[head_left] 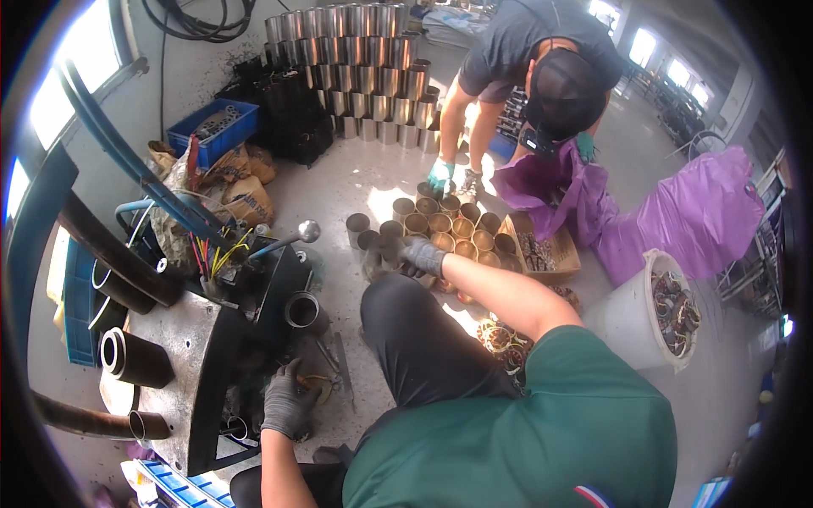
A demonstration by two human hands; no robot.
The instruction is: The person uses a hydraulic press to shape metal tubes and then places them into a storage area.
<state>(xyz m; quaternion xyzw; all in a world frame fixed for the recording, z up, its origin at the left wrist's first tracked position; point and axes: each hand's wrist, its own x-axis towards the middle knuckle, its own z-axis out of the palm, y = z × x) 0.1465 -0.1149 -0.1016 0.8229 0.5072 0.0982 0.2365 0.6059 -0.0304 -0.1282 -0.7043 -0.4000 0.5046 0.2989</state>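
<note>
My right hand [423, 256], in a grey glove, reaches forward to the near left edge of a group of upright metal cylinders [463, 228]. Its fingers bend over the rim of a dark cylinder [388, 246] there. Low beside the machine's metal table [182, 339] is my left hand [288, 401], also gloved in grey. The left fingers are curled next to a yellowish-brown piece [318, 386], and what they hold, if anything, is hidden. A wider dark cylinder [305, 312] stands between this hand and the machine's ball-ended lever [308, 231].
Across from me a person [550, 59] bends over the cylinders, one green-gloved hand [440, 176] on them. A purple sack [677, 212], a cardboard box [555, 254] and a white bucket [631, 317] of wound copper parts stand right. Stacked shiny cylinders [364, 76] line the back; a blue crate [212, 131] sits left.
</note>
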